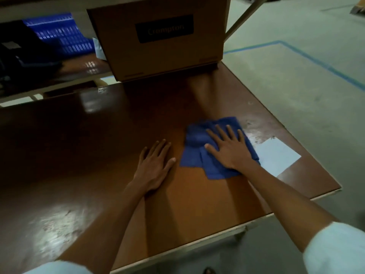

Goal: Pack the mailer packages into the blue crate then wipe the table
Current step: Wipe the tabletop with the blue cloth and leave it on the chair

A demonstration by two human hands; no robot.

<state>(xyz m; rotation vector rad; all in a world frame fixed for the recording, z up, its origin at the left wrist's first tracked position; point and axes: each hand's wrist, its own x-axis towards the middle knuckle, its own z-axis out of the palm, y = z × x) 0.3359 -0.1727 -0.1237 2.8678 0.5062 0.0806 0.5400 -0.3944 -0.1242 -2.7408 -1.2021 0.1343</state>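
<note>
At the far left, behind the brown table (88,151), the blue crate (59,36) stands on a lower surface beside a Crompton cardboard box (164,54). The left hand (156,165) lies flat on the bare tabletop, fingers straight and holding nothing. Just to its right, the right hand (230,150) presses its spread, straight fingers onto a crumpled blue cloth (194,157), whose right edge touches a white sheet (276,157) near the table's corner.
</note>
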